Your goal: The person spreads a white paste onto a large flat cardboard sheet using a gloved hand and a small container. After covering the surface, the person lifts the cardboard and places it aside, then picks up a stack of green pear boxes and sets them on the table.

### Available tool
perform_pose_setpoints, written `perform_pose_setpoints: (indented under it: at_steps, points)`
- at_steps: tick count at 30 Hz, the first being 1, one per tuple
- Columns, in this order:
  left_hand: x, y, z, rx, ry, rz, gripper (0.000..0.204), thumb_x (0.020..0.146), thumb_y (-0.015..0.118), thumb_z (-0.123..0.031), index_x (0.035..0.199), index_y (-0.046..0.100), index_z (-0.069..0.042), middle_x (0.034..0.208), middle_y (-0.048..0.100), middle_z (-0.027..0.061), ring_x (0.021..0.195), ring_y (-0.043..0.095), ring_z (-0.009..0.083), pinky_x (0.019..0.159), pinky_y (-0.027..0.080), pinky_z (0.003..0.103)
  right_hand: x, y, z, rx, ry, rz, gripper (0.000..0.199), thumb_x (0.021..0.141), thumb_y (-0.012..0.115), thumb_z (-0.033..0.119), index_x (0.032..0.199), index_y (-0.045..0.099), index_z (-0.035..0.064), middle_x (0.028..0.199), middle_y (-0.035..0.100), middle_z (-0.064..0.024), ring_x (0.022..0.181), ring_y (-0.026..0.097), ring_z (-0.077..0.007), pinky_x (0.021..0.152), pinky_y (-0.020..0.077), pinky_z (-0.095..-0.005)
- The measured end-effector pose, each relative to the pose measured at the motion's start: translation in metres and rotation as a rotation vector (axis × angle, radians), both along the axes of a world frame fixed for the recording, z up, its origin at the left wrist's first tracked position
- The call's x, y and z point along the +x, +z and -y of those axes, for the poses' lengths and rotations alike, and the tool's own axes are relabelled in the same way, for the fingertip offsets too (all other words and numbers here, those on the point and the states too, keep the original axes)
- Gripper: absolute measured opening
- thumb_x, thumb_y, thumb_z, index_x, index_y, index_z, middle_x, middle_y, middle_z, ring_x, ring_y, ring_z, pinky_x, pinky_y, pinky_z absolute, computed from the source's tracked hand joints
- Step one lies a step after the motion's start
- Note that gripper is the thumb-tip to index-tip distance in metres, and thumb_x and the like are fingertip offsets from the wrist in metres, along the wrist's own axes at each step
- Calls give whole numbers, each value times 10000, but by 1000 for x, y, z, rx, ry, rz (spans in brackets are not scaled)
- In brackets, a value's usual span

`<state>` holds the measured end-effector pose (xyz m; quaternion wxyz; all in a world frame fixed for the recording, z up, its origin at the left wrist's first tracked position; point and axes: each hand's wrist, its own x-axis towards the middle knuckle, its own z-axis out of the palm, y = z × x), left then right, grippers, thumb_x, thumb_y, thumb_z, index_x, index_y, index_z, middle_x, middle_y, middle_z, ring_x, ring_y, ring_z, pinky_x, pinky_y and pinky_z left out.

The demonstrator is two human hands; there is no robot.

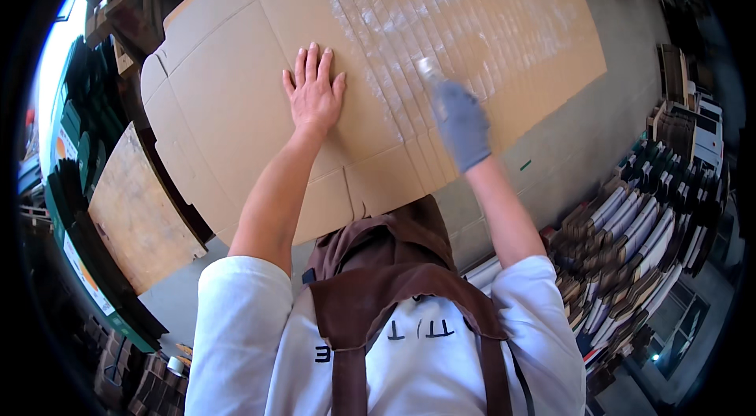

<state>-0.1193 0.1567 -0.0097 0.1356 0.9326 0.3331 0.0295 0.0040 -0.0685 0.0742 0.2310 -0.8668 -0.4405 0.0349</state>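
Lying flat at eleven o'clock, fingers extended and grasping nothing, the bare left hand (316, 101) rested on the cardboard sheet (220, 93), which stretched from ten to two o'clock. Toward two o'clock, the grey-gloved right hand (461, 126) had its fingers curled around a blurred, pale-tipped tool (428, 68), possibly a brush.

Glare whitens the far left, and the right hand (461, 123) looks blurred.

Grey floor (567, 156), bright light (61, 57) leftward
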Motion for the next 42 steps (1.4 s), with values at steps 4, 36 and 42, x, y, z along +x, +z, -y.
perform_pose_setpoints:
  at_steps: [4, 36, 42]
  points:
    - [7, 2, 4, -6, -13, -2, 550, 962, 452, -428, 1461, 379, -209, 1584, 237, 13, 1474, 159, 227, 1183, 93, 522, -20, -20, 20, -3, 183, 133, 234, 833, 587, 72, 1062, 634, 93, 979, 633, -112, 940, 612, -323, 771, 512, -430]
    - [3, -6, 2, 46, -28, 45, 542, 962, 449, -430, 1454, 390, -208, 1571, 269, 23, 1471, 172, 233, 1172, 100, 548, 5, 6, 74, -38, 236, -80, 266, 902, 538, 102, 1162, 591, 90, 1027, 625, -155, 937, 622, -322, 810, 518, -417]
    - [3, -9, 3, 40, -26, 46, 543, 961, 463, -404, 1459, 384, -202, 1581, 253, 31, 1475, 162, 234, 1173, 97, 539, -37, -3, 74, -200, 275, -74, 274, 939, 508, 148, 1184, 605, 71, 1111, 646, -143, 1001, 623, -322, 859, 502, -411]
